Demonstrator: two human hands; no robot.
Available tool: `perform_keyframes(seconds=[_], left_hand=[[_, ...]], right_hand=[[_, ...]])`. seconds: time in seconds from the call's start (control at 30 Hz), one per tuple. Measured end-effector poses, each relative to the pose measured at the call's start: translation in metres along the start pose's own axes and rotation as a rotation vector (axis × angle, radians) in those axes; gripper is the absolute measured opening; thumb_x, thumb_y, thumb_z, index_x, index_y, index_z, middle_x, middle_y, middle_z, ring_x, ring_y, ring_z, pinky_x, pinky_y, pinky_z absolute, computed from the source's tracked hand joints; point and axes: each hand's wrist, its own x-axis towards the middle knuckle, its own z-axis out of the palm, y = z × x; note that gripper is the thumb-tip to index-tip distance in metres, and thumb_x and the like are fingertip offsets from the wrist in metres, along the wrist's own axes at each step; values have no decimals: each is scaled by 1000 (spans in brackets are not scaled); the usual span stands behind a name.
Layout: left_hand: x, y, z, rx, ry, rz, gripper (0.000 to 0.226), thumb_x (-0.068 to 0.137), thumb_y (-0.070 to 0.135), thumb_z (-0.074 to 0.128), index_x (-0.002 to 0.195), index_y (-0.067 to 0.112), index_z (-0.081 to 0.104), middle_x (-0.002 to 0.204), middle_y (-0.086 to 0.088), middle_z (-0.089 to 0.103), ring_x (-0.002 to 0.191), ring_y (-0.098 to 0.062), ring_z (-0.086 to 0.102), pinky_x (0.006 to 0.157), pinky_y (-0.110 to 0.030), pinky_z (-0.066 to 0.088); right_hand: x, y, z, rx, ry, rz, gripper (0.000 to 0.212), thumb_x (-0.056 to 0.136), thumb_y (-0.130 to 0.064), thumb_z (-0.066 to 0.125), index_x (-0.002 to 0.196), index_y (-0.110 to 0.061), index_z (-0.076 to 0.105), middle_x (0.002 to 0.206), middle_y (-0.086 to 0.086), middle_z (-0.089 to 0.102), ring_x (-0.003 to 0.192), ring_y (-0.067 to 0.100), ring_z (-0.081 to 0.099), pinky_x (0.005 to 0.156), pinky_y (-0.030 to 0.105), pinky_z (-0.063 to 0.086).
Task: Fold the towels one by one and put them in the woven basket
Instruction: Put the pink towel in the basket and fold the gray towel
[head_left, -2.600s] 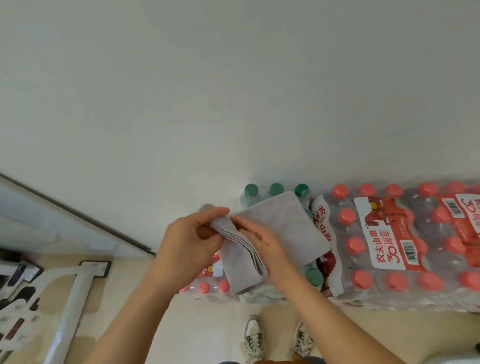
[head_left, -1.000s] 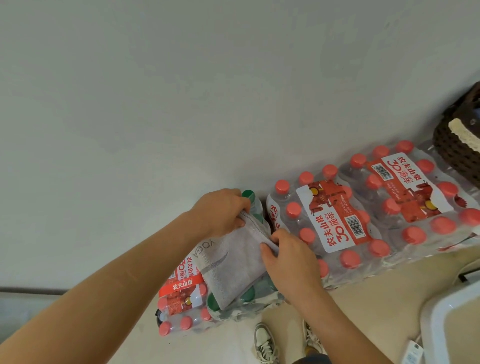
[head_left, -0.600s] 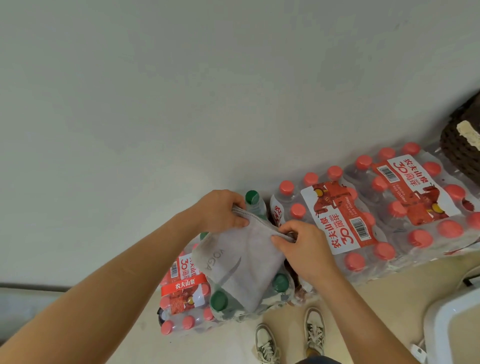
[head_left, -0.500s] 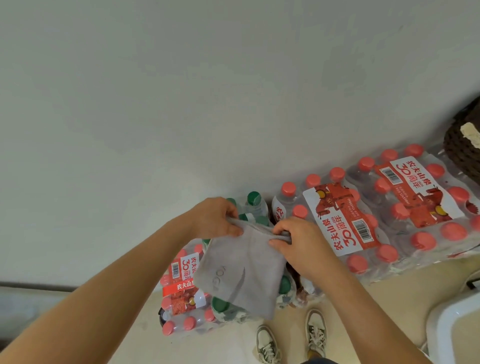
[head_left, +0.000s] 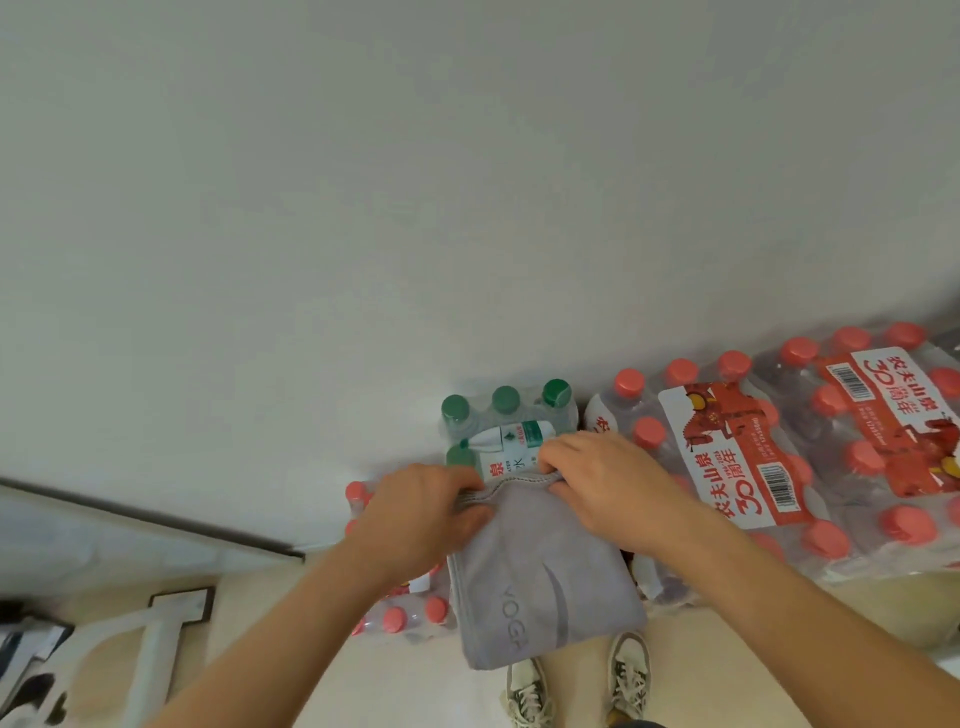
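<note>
Far left on the floor (head_left: 249, 603) there's a white frame (head_left: 156, 654) of some sort lying near the foot of the wall (head_left: 467, 208). No idea what it belongs to. Next over, a small pack of red-capped bottles (head_left: 402, 618) sits on the floor against the wall, half hidden behind the left hand (head_left: 415, 514).

That hand has its fingers curled round the top left corner of the grey towel (head_left: 540, 587), bunching the stitched hem. The towel's folded down to a smallish rectangle and hangs from its top edge, up off the floor in front of the packs, with "YOGA" lettering on its face.

Just behind the towel's top edge is a pack of green-capped bottles (head_left: 504, 415), right up against the wall. The right hand (head_left: 608, 483) pinches the other end of the hem with its fingers hooked over the edge, and the thumb is hidden. Both hands sit close together on that edge.

Further right, two big packs of red-capped bottles (head_left: 737, 467) line the foot of the wall side by side, with red labels and barcodes. At the bottom middle, a pair of sneakers (head_left: 527, 693) stands on the floor just below the towel's lower edge.
</note>
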Motion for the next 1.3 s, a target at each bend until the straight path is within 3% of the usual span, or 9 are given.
perform_keyframes(seconds=[0.17, 0.33, 0.5, 0.7, 0.87, 0.93, 1.03, 1.13, 1.3], left_hand=[[-2, -4, 5, -219, 98, -171, 16, 87, 35, 63, 99, 28, 70, 90, 11, 70, 77, -7, 57, 66, -21, 40], [-3, 0, 10, -231, 143, -239, 21, 85, 33, 66, 104, 26, 70, 95, 7, 68, 78, -8, 52, 72, -22, 40], [2, -10, 10, -222, 26, -309, 37, 80, 44, 70, 115, 31, 64, 111, 9, 63, 94, -9, 55, 81, -22, 43], [4, -15, 8, -440, -160, -374, 35, 72, 36, 81, 97, 28, 58, 89, 10, 58, 75, -6, 55, 61, -21, 43], [3, -12, 5, -475, -203, -347, 21, 69, 30, 82, 78, 23, 64, 79, 8, 67, 72, -10, 60, 69, -28, 51], [3, -10, -5, -457, -151, -320, 22, 68, 30, 82, 76, 25, 62, 77, 11, 64, 72, -9, 58, 63, -21, 44], [-4, 1, -37, -430, 170, -193, 21, 68, 28, 82, 75, 27, 63, 75, 14, 65, 76, -4, 59, 63, -10, 39], [-11, 9, -57, -304, 482, 59, 25, 68, 15, 81, 78, 27, 61, 78, 17, 62, 79, -4, 54, 69, -12, 41], [-13, -5, -11, -28, 399, 235, 37, 59, 0, 62, 80, 27, 49, 82, 11, 57, 77, -14, 50, 63, -30, 43]], right_hand=[[3, 1, -6, 45, -26, 91, 17, 97, -30, 48, 108, -19, 54, 108, -1, 60, 90, 22, 59, 74, 39, 47], [13, 1, -10, 29, -63, 160, 20, 94, -34, 54, 109, -21, 60, 112, -3, 55, 97, 18, 56, 80, 35, 47], [13, 2, -12, 136, -116, 256, 22, 88, -32, 64, 107, -23, 57, 113, -3, 52, 100, 14, 52, 87, 32, 47], [22, -1, -20, 75, -304, 296, 31, 86, -28, 66, 115, -23, 58, 124, 0, 56, 107, 17, 53, 90, 32, 46], [28, -7, -30, 62, -424, 258, 27, 87, -20, 64, 114, -20, 62, 125, 2, 52, 107, 18, 53, 90, 28, 46], [25, -8, -41, 124, -365, 237, 18, 84, -18, 65, 101, -25, 63, 115, -5, 57, 99, 11, 53, 76, 17, 42], [17, -10, -77, 305, -88, 221, 23, 81, -12, 65, 81, -33, 57, 85, -16, 60, 74, -1, 54, 60, 13, 35], [6, -16, -99, 309, 150, 104, 30, 80, -9, 64, 99, -31, 56, 89, -17, 57, 81, 0, 51, 68, 15, 40], [-17, -11, -39, -111, 156, -81, 41, 71, -3, 72, 105, -23, 62, 94, -9, 56, 85, 13, 50, 72, 31, 45]])
